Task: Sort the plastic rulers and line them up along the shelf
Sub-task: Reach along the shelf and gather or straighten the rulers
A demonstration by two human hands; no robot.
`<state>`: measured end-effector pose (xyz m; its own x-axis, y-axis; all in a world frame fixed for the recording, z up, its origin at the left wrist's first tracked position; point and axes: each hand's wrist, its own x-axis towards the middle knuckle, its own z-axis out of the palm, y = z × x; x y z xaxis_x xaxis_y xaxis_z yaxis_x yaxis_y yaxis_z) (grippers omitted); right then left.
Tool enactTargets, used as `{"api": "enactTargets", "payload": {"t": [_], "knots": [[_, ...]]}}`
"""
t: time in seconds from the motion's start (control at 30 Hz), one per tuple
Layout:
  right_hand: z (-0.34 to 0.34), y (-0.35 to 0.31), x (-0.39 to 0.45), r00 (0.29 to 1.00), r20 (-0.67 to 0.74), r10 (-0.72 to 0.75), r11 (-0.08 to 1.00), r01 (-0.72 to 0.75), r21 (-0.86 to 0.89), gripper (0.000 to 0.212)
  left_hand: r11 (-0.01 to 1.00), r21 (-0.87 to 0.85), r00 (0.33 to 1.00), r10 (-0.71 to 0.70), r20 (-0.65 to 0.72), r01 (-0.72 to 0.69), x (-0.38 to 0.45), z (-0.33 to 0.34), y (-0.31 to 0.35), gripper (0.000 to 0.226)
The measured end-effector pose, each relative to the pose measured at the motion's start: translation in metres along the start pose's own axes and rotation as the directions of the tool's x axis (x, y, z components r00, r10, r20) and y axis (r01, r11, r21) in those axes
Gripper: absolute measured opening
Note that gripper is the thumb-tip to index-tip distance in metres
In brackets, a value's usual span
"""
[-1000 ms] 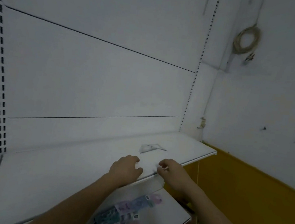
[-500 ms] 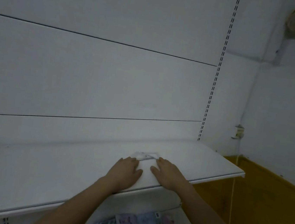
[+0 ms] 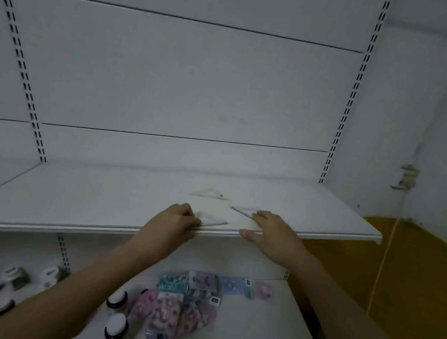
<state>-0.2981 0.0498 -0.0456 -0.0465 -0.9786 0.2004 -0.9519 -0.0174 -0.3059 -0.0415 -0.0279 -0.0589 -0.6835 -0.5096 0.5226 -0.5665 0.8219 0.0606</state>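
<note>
Three clear plastic triangle rulers lie flat on the white shelf (image 3: 73, 205). One triangle ruler (image 3: 210, 193) rests farther back, apart from both hands. My left hand (image 3: 174, 221) is curled at the shelf's front edge, its fingertips on the near-left triangle ruler (image 3: 212, 219). My right hand (image 3: 268, 229) lies flat with fingers spread, its fingertips on the near-right triangle ruler (image 3: 244, 210). The rulers are faint against the shelf and partly hidden by my fingers.
White slotted uprights (image 3: 345, 113) frame the back panel. A lower shelf (image 3: 260, 327) holds several pastel packets (image 3: 188, 299) and small white-capped bottles (image 3: 115, 321). A yellow wall (image 3: 413, 274) and a hanging cord (image 3: 382, 265) stand at the right.
The view has swung left and down, showing more of the lower shelf. My hands have spread apart along the front edge, each now on a separate triangle ruler.
</note>
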Motion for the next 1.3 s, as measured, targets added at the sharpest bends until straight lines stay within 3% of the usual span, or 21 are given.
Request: {"api": "enactTargets", "payload": {"t": [0.07,0.17,0.3,0.37,0.43,0.53,0.63,0.7,0.77,0.9,1.0,1.1,1.3], "knots": [[-0.004,0.006,-0.005,0.999,-0.010,-0.049,0.999,0.049,-0.021,0.050,1.000,0.029,0.999,0.000,-0.050,0.002,0.000,-0.005,0.004,0.023],[-0.006,0.016,-0.011,0.986,-0.102,-0.130,0.988,0.120,-0.101,0.018,0.996,0.091,0.996,0.011,-0.088,-0.003,-0.005,-0.009,0.010,0.016],[-0.011,0.014,-0.012,0.969,-0.174,-0.173,0.983,0.160,-0.084,0.026,0.983,0.163,0.984,-0.058,-0.169,0.086,-0.010,-0.019,0.015,0.016],[-0.015,0.004,-0.010,0.971,-0.188,-0.151,0.988,0.142,-0.058,0.020,0.977,0.112,0.964,-0.154,-0.216,0.181,-0.008,-0.027,0.015,0.013],[-0.017,-0.011,-0.006,0.978,-0.160,-0.132,0.991,0.128,-0.037,0.011,0.956,-0.053,0.930,-0.293,-0.220,0.289,-0.008,-0.037,0.014,0.008],[-0.013,-0.038,0.004,0.984,-0.128,-0.123,0.991,0.115,-0.067,0.007,0.786,-0.422,0.829,-0.545,-0.127,0.452,-0.012,-0.059,0.008,0.007],[-0.011,-0.068,0.013,0.982,-0.141,-0.127,0.984,0.106,-0.146,0.012,0.635,-0.577,0.741,-0.668,-0.074,0.514,-0.022,-0.080,-0.009,0.013],[-0.005,-0.089,0.020,0.981,-0.133,-0.143,0.989,0.137,-0.056,0.018,0.519,-0.678,0.678,-0.734,-0.039,0.521,-0.033,-0.092,-0.026,0.023],[0.003,-0.113,0.029,0.980,-0.095,-0.177,0.982,0.182,0.053,0.037,0.413,-0.764,0.625,-0.780,-0.016,0.496,-0.048,-0.103,-0.045,0.012],[0.026,-0.173,0.046,0.942,-0.008,-0.337,0.936,0.336,0.102,0.062,0.326,-0.810,0.558,-0.830,0.001,0.487,-0.089,-0.129,-0.084,0.030],[0.050,-0.230,0.058,0.931,-0.014,-0.364,0.915,0.360,0.181,0.054,0.160,-0.899,0.475,-0.878,0.059,0.407,-0.126,-0.154,-0.119,0.044],[0.071,-0.294,0.067,0.952,-0.011,-0.307,0.907,0.296,0.300,0.049,0.023,-0.952,0.417,-0.902,0.113,0.306,-0.172,-0.186,-0.154,0.035],[0.104,-0.433,0.077,0.956,0.035,-0.290,0.784,0.216,0.582,0.042,-0.003,-0.951,0.314,-0.944,0.105,0.310,-0.280,-0.247,-0.214,0.020]]}}
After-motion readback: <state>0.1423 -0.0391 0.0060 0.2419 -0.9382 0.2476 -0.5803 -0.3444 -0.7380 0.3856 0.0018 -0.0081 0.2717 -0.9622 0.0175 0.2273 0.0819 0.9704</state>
